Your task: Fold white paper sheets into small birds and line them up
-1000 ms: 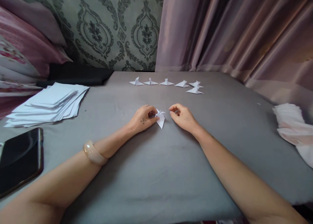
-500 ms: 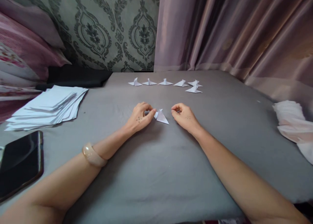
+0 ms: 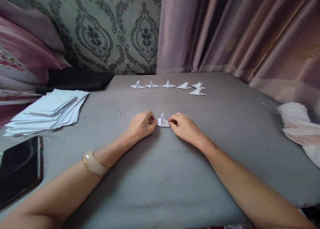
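A small white folded paper bird [image 3: 163,121] is held between my two hands over the middle of the grey cloth. My left hand [image 3: 143,125] pinches its left wing, thumb against fingers. On the other side, my right hand [image 3: 184,126] pinches the right wing tip. The bird's pointed middle part stands up between the wings. Both wing tips are partly hidden by my fingers. A pale bangle [image 3: 94,163] sits on my left forearm.
Several similar paper birds [image 3: 168,84] stand in a row along the far side of the grey-covered table [image 3: 160,189]. To the left are a stack of white paper [image 3: 50,111], a phone [image 3: 21,169] and a black folded cloth [image 3: 80,79]. White fabric [image 3: 297,122] lies at right.
My right hand has moved left and taken hold of the bird's right wing. The bird has turned so its wings spread left and right. My left hand has closed more on its wing.
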`<action>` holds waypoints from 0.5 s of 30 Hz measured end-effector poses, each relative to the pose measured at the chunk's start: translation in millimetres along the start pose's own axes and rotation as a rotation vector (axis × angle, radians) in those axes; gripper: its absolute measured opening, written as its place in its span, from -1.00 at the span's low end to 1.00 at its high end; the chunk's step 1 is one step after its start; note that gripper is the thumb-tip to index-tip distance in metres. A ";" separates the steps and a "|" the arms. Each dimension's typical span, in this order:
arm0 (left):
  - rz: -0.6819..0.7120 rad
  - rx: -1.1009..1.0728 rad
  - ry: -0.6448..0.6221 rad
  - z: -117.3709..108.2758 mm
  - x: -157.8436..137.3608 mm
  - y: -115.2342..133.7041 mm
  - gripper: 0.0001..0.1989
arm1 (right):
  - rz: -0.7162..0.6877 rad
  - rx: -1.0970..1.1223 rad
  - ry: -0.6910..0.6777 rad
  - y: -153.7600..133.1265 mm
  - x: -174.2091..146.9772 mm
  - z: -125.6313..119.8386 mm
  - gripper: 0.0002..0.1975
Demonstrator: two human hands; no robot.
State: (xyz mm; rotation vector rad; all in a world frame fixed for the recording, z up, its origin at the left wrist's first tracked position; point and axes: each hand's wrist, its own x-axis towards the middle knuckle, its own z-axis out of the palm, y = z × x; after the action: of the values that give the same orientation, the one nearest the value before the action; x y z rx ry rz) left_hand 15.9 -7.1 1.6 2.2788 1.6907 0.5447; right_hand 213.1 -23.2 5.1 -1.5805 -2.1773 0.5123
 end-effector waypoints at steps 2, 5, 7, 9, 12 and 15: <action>-0.014 -0.021 -0.009 0.1 -2.3 2.7 -0.81 | 0.002 0.021 0.028 -1.6 -1.1 3.5 -0.81; -0.010 -0.054 -0.030 1.3 -3.8 3.7 -0.79 | 0.019 0.013 0.087 -8.1 -4.7 10.6 -0.73; -0.034 -0.081 -0.053 0.9 -4.0 4.0 -0.80 | 0.021 -0.020 0.095 -12.5 -6.4 15.1 -0.74; -0.074 -0.117 -0.073 -0.3 -3.6 4.4 -0.82 | 0.012 -0.065 0.081 -15.0 -6.4 17.2 -0.78; -0.096 -0.197 -0.050 -1.4 -2.0 4.3 -0.88 | -0.008 -0.098 0.052 -14.1 -2.6 15.0 -0.81; -0.012 -0.294 0.020 0.6 0.7 2.3 -0.74 | -0.065 -0.030 0.047 -9.5 4.3 10.3 -0.89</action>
State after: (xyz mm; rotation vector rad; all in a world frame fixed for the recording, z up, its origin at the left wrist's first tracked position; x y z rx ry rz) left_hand 18.3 -7.1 2.1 2.0592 1.5179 0.7607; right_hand 198.9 -22.4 1.6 -1.5161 -2.2030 0.4205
